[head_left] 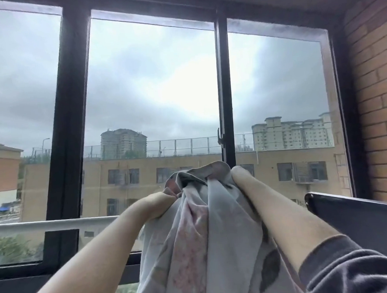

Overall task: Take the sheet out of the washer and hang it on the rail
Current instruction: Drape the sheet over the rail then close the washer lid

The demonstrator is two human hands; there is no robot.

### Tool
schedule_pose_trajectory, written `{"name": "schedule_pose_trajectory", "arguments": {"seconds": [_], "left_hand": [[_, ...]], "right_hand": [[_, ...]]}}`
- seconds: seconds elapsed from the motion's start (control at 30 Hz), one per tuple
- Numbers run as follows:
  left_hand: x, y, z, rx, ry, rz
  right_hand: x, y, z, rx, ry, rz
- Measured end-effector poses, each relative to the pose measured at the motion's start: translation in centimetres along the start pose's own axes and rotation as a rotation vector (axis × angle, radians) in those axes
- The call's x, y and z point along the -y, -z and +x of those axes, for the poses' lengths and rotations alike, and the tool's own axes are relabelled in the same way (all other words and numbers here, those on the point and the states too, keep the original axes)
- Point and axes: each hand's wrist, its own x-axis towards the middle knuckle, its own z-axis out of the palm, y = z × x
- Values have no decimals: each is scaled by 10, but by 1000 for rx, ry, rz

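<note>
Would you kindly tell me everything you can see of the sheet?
The sheet is pale grey-blue cloth printed with pink flowers and dark leaves. It is bunched, its top gathered between the left hand and right hand, which grip it raised before the window; the rest hangs down out of view. Whether it touches the white rail is unclear.

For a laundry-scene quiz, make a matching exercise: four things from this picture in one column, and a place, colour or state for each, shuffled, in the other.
Things
1. sheet
2. rail
3. brick wall
4. window frame

Descriptions
A. orange-brown, at the far right
B. bunched up, gripped by the left hand and the right hand
C. black, with upright bars
D. white, horizontal, low on the left

Pairs: 1-B, 2-D, 3-A, 4-C
</note>
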Motion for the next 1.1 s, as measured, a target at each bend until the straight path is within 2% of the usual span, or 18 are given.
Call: {"name": "schedule_pose_trajectory", "arguments": {"seconds": [0.1,0.17,0.2,0.3,0.47,0.63,0.77,0.87,0.9,0.93,0.97,1.03,1.07,1.1], "left_hand": [[1,2,1,-161,-11,207],[1,0,2,-138,-28,195],[-2,-1,-1,-122,-54,162],[-11,-7,-5,-102,-141,60],[-1,2,-4,23,15,-11],[17,14,-3,-50,61,11],[15,11,5,17,-99,-61],[0,2,-3,-81,-176,-23],[0,1,1,-85,-141,-44],[2,-2,5,-79,-64,-64],[4,-4,9,-88,-1,-64],[8,-4,12,-129,58,71],[9,-4,11,-148,69,121],[9,-2,10,-156,65,151]], "right_hand": [[9,10,-33,-141,174,-32],[11,13,-65,-52,349,-83],[9,12,-79,24,401,-186],[5,9,-98,122,326,-538],[26,13,-90,207,230,-539],[27,2,-75,-20,267,-359],[59,11,-55,-253,364,-306],[74,14,-32,-410,388,-306],[71,10,-24,-411,366,-314],[64,5,-19,-347,328,-363],[54,-3,-14,-195,271,-450],[34,-15,-19,247,127,-594],[27,-20,-25,424,50,-563],[24,-22,-31,526,2,-488]]}}
